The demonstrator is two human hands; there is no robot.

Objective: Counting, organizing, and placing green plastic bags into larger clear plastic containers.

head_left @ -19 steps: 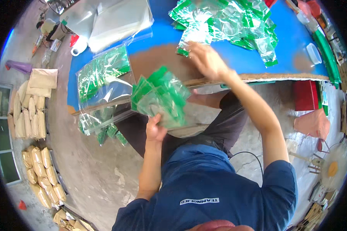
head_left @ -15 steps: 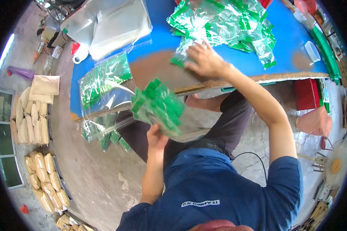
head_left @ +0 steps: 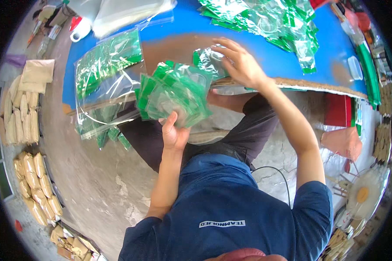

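Observation:
My left hand (head_left: 175,134) is closed on the lower edge of a fanned stack of clear plastic packets with green edges (head_left: 172,93), held above my lap at the table's front edge. My right hand (head_left: 245,67) is over that edge with its fingers stretched out and apart. Beside its fingers is a single green-edged packet (head_left: 204,60), partly behind the stack; whether the fingers touch it I cannot tell. Farther back lies a loose heap of such packets (head_left: 265,19). To the left, a large clear bag (head_left: 106,98) holds more of them and hangs over the edge.
The blue table (head_left: 174,35) has a worn brown front edge. Large clear sheets or bags (head_left: 124,17) lie at its back left, near a white-and-red container (head_left: 79,29). A small clear tray (head_left: 355,68) sits at the right. A red box (head_left: 338,110) stands below; a fan (head_left: 361,195) is at far right.
The stack in my left hand has shifted slightly left and up, and shows spread out. My right hand has moved right, away from the heap, with a single packet now beside its fingers. The view has shifted.

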